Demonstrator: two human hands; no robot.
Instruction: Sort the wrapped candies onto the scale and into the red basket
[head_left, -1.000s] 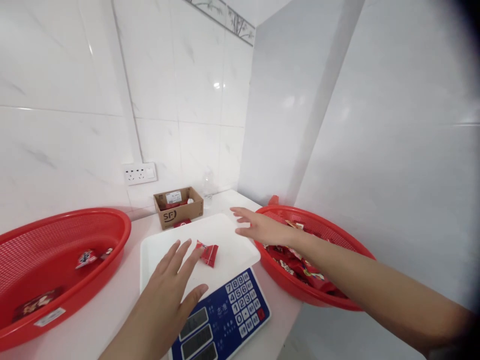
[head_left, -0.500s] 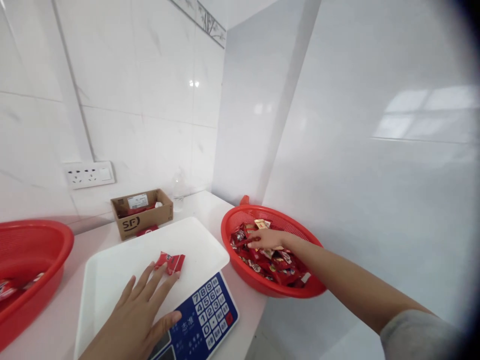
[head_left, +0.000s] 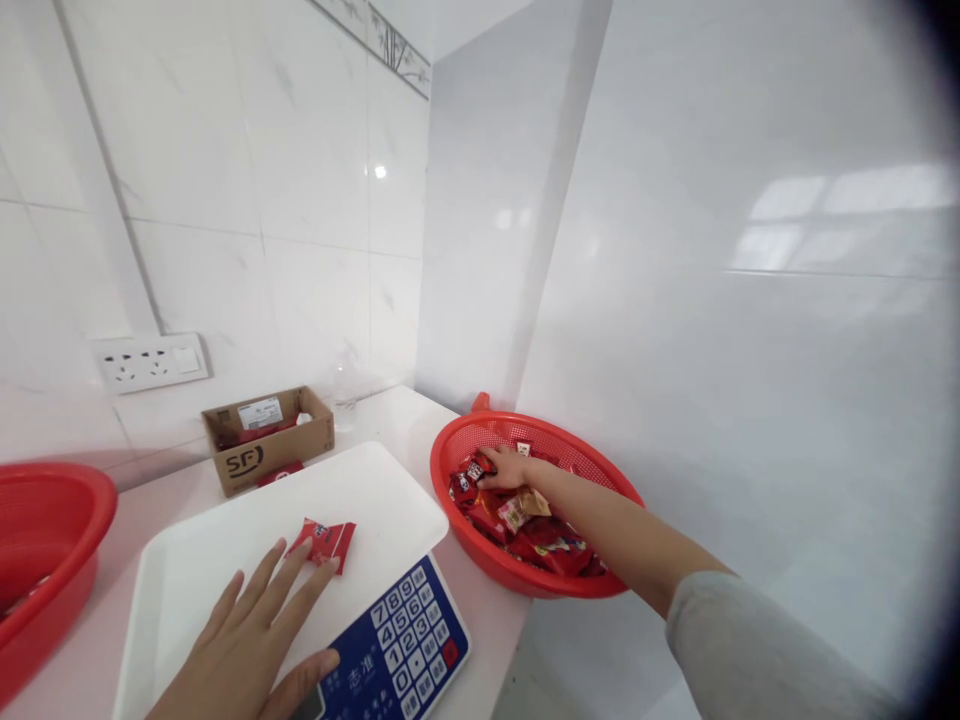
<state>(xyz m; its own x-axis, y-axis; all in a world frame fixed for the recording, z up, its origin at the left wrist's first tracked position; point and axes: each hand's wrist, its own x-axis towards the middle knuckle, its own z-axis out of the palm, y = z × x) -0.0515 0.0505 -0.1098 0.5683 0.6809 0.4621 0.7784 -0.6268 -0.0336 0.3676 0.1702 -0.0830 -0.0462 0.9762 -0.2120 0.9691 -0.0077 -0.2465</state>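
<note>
My left hand (head_left: 251, 630) lies over the white weighing platform (head_left: 390, 490) of a digital scale, fingers spread. Its fingertips touch or hover just at the near edge of a small red wrapped snack packet (head_left: 334, 542) on the platform; exact contact I cannot tell. Inside the red plastic basket (head_left: 517, 580) on the right, my right hand (head_left: 514, 468) reaches down among wrapped snacks (head_left: 555, 545), mostly red with some gold and pink. Its thumb and fingers are apart around a small dark red packet (head_left: 478, 467) near the far left side, with no firm grip visible.
The scale's blue keypad (head_left: 405, 640) faces me. Behind the platform stand an SF cardboard box (head_left: 281, 450) holding red items and a clear bottle (head_left: 345, 395). Another red basket (head_left: 71, 560) is at the left. Tiled walls border the table, with a socket panel (head_left: 150, 362).
My right hand has shifted toward the far left side of the basket, and the snacks there lie differently. My left hand keeps its spread pose by the packet. The view has turned slightly right.
</note>
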